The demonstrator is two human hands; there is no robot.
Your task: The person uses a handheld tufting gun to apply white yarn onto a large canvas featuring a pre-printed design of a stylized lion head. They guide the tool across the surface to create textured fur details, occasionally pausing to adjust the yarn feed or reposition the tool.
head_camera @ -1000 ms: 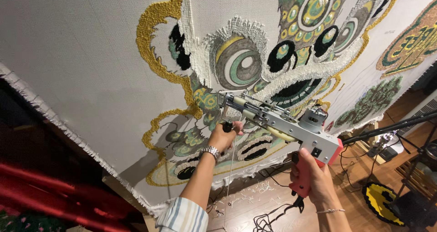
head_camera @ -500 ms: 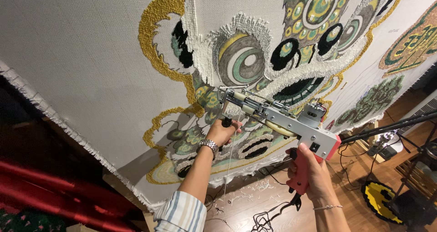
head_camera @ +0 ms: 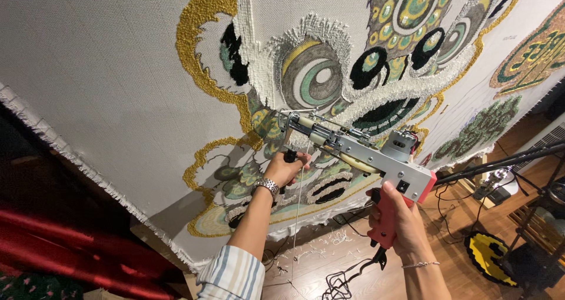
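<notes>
A silver tufting gun (head_camera: 359, 150) with a pink grip points its needle end at a large white cloth (head_camera: 100, 70) stretched upright. My left hand (head_camera: 285, 167) is shut on the gun's black front handle; a metal watch sits on that wrist. My right hand (head_camera: 397, 223) is shut on the pink rear grip below the motor. The cloth carries a tufted design (head_camera: 329, 70) in gold, green, black and white loops. The needle end touches the cloth near a gold and green patch. A thin white yarn (head_camera: 297, 217) hangs down from the gun.
A wooden floor (head_camera: 353, 265) lies below, strewn with yarn scraps and a black cable. A black stand arm (head_camera: 500, 162) reaches in from the right. A small yellow and black rug (head_camera: 488, 259) lies on the floor. Red fabric (head_camera: 70, 259) shows at lower left.
The gun and both hands have shifted slightly leftward and up along the cloth. Both grips stay the same.
</notes>
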